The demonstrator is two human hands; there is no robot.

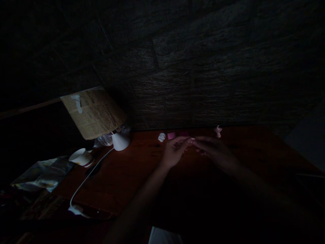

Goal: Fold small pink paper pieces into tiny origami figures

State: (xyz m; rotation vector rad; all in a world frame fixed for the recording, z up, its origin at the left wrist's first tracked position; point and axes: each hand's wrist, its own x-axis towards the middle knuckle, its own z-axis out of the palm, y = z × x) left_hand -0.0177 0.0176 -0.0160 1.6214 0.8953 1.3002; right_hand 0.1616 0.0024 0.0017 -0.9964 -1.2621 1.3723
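Your left hand (174, 153) and right hand (219, 153) meet over the surface (132, 167), thumbs and forefingers brought together on a small pale pink piece (193, 139). Both seem to be pinching it; the other fingers curl loosely, and the dim light hides how firm the grip is.

Your work looks partway along. A pink shape (218, 130) stands upright near the back edge, to the right of your hands, with a flared top, and it looks already formed. The piece at your fingertips is small and its form can't be made out, so it seems unfinished. Behind your left hand sit a white lump (161, 137), crumpled-looking, then a flat pink block (171, 135) and a darker magenta piece (184, 133), all out of your grasp. Whether any of those is due for handling, you can't tell from this view, nor how much remains.

The surface is reddish-brown wood, pushed up near a dark wall (172, 88) of rough, block-patterned texture. On your left is a lamp with a tilted, newspaper-print shade (92, 113) and a white base (121, 141), its cord (83, 181) running towards the near edge. A cup (80, 157) stands beside the cord, with a crumpled plastic bag (44, 174) farther left. The room is very dark.
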